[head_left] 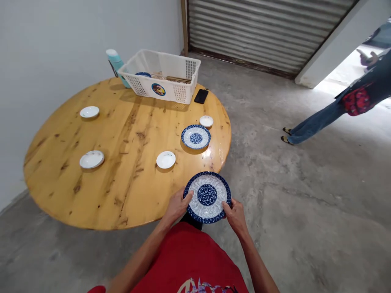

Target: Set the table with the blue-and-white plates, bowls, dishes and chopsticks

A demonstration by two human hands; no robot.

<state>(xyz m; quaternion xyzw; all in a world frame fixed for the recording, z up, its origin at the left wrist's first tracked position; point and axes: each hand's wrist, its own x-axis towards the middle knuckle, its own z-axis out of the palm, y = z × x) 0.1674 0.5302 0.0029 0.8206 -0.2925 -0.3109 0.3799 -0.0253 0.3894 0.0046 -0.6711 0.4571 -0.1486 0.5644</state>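
Head view: gripping a blue-patterned plate (207, 197) from both sides, clamping its left rim with the left hand (177, 205), thumb on top, and pinching the right rim with the right hand (235, 215). Holding it at the near right edge of the round wooden table (122, 134), partly past the edge; not telling whether resting or lifted. Seeing just beyond it a small white saucer (165, 159), then a second blue plate (196, 136) with a tiny saucer (206, 121) just beside. Noticing, well off to the left, a left saucer (91, 159) and a far-left saucer (89, 111). Finding at the far edge a black phone (201, 96) next to a white basket (161, 75), with a teal bottle (116, 63) behind. Glimpsing another person's legs (320, 118) on the concrete floor, far right.
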